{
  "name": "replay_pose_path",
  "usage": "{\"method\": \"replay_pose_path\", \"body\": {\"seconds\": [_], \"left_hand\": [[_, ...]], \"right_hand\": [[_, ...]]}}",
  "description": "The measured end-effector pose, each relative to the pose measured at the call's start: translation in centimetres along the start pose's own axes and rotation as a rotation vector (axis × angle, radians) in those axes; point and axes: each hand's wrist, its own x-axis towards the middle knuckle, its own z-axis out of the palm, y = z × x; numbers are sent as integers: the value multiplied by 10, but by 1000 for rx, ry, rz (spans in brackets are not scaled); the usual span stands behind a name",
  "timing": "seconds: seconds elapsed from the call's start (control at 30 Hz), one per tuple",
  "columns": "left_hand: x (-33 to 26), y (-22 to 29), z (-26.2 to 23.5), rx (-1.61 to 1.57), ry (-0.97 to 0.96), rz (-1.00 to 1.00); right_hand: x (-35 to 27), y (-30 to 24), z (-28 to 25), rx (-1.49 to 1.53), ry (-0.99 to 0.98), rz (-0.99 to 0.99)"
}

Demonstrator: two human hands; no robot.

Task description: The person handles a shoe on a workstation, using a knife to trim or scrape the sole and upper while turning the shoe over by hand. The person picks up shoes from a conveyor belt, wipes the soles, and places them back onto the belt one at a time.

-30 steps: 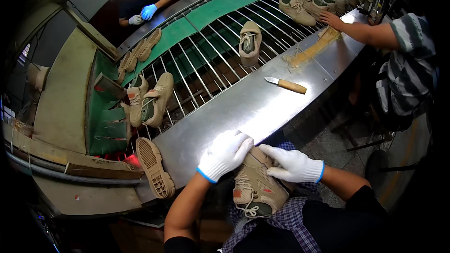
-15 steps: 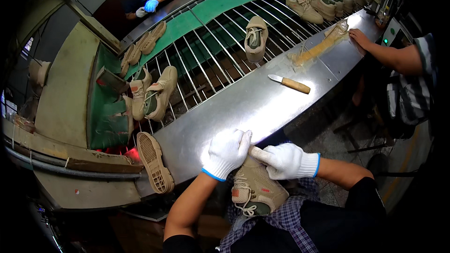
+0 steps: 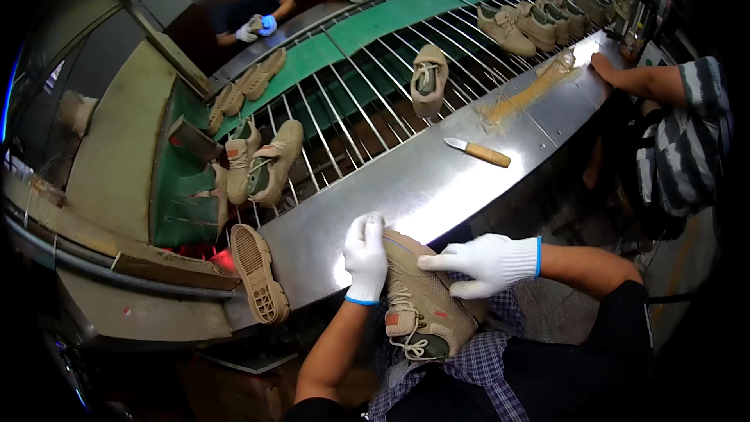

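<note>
Over our lap: we have a tan shoe leaning on our checked apron, its toe toward the bench and its laces and green lining on our side.
Left hand: gloved in white, we grasp the shoe at the left of its toe, fingers closed against the edge.
Right hand: gloved too, we lay the outstretched forefinger on the shoe near its toe; the other fingers bend beside it, and we cannot tell whether they grip.
Knife: we see it lying on the metal bench, well apart from our hands, blade left, wooden handle right.
Sole: we find it at the bench's left end, ribbed face showing.
Rack: beyond the bench we see metal bars, with a pair at left, a single shoe mid-way and a row at right.
Neighbour: to our right, we see a striped sleeve and a bare hand at the bench's edge.
</note>
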Motion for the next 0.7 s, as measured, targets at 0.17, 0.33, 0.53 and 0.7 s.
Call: {"method": "replay_pose_path", "body": {"seconds": [0.17, 0.33, 0.53, 0.7], "left_hand": [[-10, 5, -16, -426, -149, -381], [-18, 34, -24, -449, -210, -310], [-25, 63, -21, -423, -235, -204], [-35, 80, -14, -454, -244, -102]], "right_hand": [[8, 5, 56, 764, 393, 353], [32, -31, 70, 477, 590, 376], [43, -29, 21, 137, 356, 260], [79, -38, -45, 20, 11, 200]]}}
